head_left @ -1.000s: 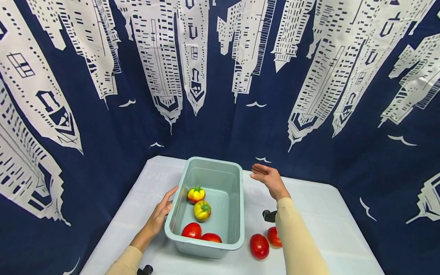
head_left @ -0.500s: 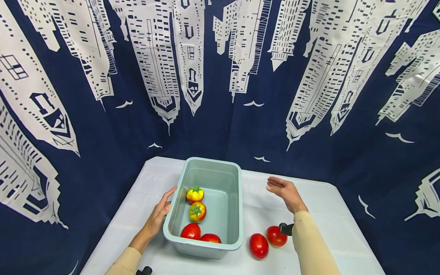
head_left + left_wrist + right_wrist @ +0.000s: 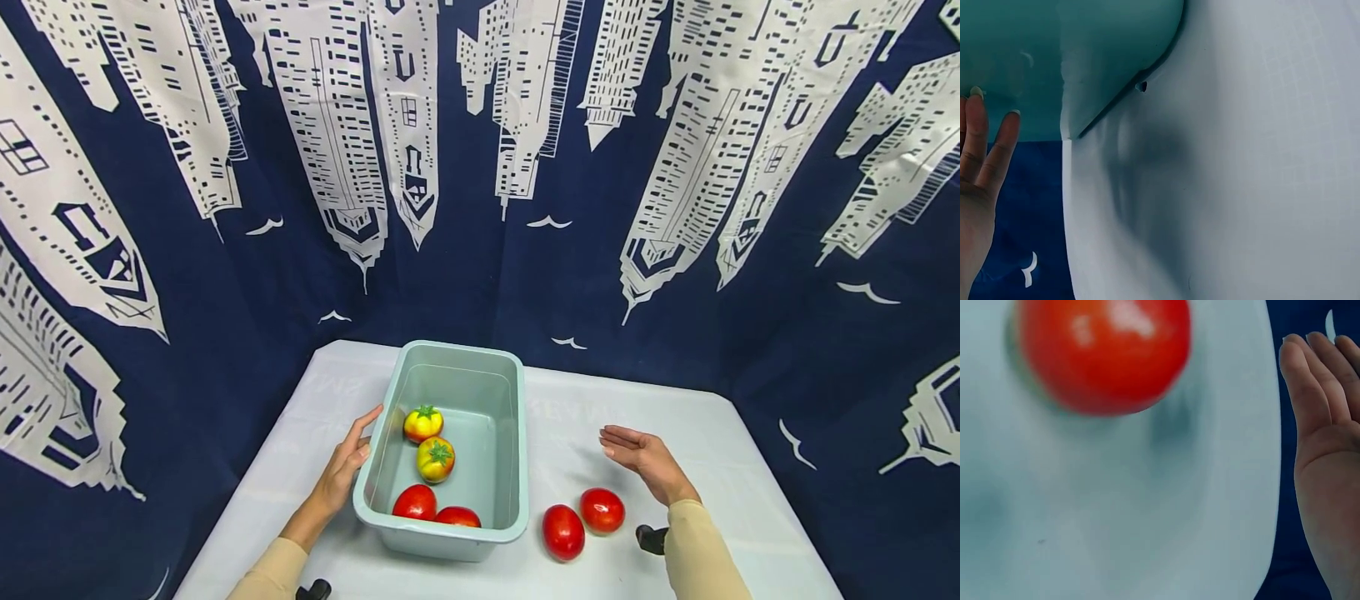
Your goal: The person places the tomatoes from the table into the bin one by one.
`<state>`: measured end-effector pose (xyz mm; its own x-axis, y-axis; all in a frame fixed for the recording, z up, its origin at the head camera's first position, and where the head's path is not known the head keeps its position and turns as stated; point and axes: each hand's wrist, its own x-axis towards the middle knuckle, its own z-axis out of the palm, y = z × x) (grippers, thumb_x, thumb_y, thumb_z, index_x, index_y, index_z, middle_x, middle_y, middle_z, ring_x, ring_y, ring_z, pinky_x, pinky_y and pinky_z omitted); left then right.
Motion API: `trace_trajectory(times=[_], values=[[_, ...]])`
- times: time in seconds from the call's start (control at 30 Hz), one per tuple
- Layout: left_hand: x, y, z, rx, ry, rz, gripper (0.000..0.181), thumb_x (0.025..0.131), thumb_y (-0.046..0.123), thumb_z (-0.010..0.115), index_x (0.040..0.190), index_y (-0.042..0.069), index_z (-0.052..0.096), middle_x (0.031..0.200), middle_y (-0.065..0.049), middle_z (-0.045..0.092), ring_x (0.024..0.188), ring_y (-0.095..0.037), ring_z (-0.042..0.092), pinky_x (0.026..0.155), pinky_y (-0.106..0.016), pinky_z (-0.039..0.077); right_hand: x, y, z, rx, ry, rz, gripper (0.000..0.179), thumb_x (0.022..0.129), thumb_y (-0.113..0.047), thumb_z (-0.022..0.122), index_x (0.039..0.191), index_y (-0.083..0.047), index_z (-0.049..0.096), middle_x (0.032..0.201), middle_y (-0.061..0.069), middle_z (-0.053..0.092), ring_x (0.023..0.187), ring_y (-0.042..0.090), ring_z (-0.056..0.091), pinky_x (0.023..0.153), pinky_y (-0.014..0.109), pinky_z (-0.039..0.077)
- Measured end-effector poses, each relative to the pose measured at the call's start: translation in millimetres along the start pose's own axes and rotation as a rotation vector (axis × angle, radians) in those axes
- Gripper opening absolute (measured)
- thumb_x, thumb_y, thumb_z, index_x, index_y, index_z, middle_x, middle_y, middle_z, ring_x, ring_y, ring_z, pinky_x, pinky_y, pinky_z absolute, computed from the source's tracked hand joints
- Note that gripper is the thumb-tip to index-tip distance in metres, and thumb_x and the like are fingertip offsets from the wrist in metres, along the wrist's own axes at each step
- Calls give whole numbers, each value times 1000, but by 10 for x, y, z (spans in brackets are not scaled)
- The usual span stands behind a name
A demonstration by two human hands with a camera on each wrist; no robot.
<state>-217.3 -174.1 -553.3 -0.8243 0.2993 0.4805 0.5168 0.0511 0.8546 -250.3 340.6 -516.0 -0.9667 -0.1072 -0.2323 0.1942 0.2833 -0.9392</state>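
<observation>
My left hand (image 3: 337, 477) rests its extended fingers against the left side of a pale green plastic bin (image 3: 517, 467). In the left wrist view those fingers (image 3: 1002, 150) lie at the bin's outer wall (image 3: 1110, 56). Two yellow-red tomatoes with green tops, one farther back (image 3: 423, 425) and one nearer (image 3: 436, 461), are in the bin. Two red tomatoes (image 3: 415, 502) lie at its near end, partly hidden by the rim. My right hand (image 3: 651, 463) hovers with straight fingers, holding nothing. Nearest to it is a red tomato (image 3: 602, 511) on the table, with another red tomato (image 3: 563, 532) beside it.
A white-covered table (image 3: 570, 417) carries everything. Behind it hangs a dark blue cloth (image 3: 465, 292) printed with white buildings. A black device sits at the right wrist (image 3: 651, 539) and another at the left wrist (image 3: 315, 590).
My right hand has moved right and toward me, away from the bin, uncovering the right-hand tomato on the table. The nearer yellow-red tomato in the bin has rolled slightly. My left hand stays at the bin.
</observation>
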Motion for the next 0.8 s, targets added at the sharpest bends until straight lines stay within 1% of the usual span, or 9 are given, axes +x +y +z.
trace_trajectory(times=[0.13,0.33,0.4,0.47,0.63,0.7,0.8], values=[[-3,-10,-6,3,0,-4,59,94,12,29,153,4,25,128,-35,55,107,-6,61,80,-32,51,-67,163,-3,24,-32,17,66,92,-18,64,147,3,36,150,23,41,134,26,50,97,23,48],[-1,-7,-4,5,0,-10,59,94,12,29,153,4,25,131,-38,52,110,-6,60,81,-31,51,-154,358,-36,26,-80,59,65,92,-15,62,147,5,35,149,24,42,132,26,52,99,28,48],[-2,-3,4,-2,-1,-14,59,94,13,29,153,5,25,131,-38,52,110,-6,60,81,-31,51,-191,431,-59,23,-111,61,66,92,-15,63,147,8,34,148,25,41,132,27,52,99,29,48],[-1,4,8,-10,1,-21,59,94,14,29,153,6,25,131,-38,52,110,-6,60,81,-31,51,-224,504,-79,31,-146,66,68,90,-14,64,147,9,32,148,25,41,130,25,54,99,29,48],[-1,11,8,-16,0,-30,60,94,14,29,153,6,25,131,-39,51,111,-5,60,81,-31,51,-283,654,-94,61,-194,113,74,84,-11,70,146,9,34,144,17,52,119,11,62,98,29,49],[-1,12,-3,-9,-2,-39,60,94,15,29,153,6,25,131,-40,50,111,-5,60,81,-31,51,-289,701,-89,68,-197,127,75,82,-10,72,145,9,35,140,14,56,115,9,63,96,29,50],[-2,4,-17,-2,-2,-58,59,95,15,30,153,8,26,132,-39,50,111,-5,60,81,-31,51,-298,763,-90,74,-209,131,75,81,-8,72,145,10,36,137,13,59,114,8,63,95,28,51]])
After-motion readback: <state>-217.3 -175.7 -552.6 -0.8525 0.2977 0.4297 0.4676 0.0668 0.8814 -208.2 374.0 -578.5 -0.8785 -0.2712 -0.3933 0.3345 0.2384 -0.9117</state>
